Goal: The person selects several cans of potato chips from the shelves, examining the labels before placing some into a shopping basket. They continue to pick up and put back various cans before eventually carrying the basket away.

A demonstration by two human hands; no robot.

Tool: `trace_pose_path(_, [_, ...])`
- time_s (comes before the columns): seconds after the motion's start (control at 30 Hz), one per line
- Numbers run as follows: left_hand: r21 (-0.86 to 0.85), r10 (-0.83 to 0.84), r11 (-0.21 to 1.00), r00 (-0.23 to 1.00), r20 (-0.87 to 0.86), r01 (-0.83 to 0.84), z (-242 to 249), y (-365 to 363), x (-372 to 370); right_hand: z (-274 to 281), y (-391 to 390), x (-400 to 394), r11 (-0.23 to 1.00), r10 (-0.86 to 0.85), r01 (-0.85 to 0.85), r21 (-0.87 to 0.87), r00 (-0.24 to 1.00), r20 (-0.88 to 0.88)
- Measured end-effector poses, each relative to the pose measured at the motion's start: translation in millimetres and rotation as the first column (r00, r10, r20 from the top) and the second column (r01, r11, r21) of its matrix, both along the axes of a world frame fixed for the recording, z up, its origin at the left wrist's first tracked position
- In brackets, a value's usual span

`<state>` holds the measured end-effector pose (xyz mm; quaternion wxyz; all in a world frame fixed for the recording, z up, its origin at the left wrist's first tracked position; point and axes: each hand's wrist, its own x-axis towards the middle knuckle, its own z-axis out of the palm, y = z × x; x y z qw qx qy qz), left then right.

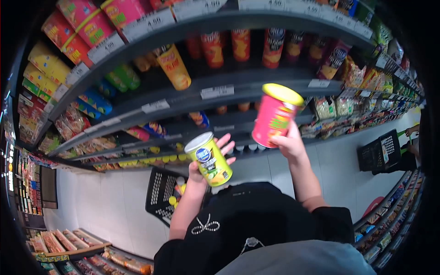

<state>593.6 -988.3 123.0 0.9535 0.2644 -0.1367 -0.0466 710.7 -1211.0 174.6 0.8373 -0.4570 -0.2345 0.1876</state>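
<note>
My left hand (197,176) holds a yellow-green snack can (211,160) with a silver-grey top, tilted slightly to the left. The thumb is on its near side and the other fingers show behind it. Higher up and to the right, my right hand (292,143) grips a pink snack can (274,117) with a yellow lid by its lower part. The pink can is held in front of the shelf's edge, apart from the green one. Its printing is blurred.
Store shelves (183,101) curve across the front, stocked with snack tubes such as a yellow one (174,67). A black basket (158,192) with several items stands on the floor at lower left. At far right, a person (409,158) is beside another black basket (379,151).
</note>
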Motion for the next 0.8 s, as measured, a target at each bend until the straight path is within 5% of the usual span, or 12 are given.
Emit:
trace_pose_path(0.03, [-0.157,-0.029,0.987,0.999,-0.014,0.026,-5,0,-1,10,-9,6,0.999,-0.038,0.036,0.037,0.998,0.052])
trace_pose_path(0.33, [-0.295,0.003,0.951,0.952,-0.306,-0.098,-52,1,-22,80,-33,53,0.977,-0.211,0.21,0.036,0.934,0.288])
trace_pose_path(0.67, [-0.33,-0.008,0.94,0.967,-0.254,-0.079,-72,12,-35,156,-37,87,0.968,-0.212,0.136,0.209,0.891,0.402])
trace_pose_path(0.8, [-0.362,0.002,0.927,0.966,-0.26,-0.1,-71,11,-39,180,-19,86,0.99,-0.122,0.077,0.116,0.877,0.465])
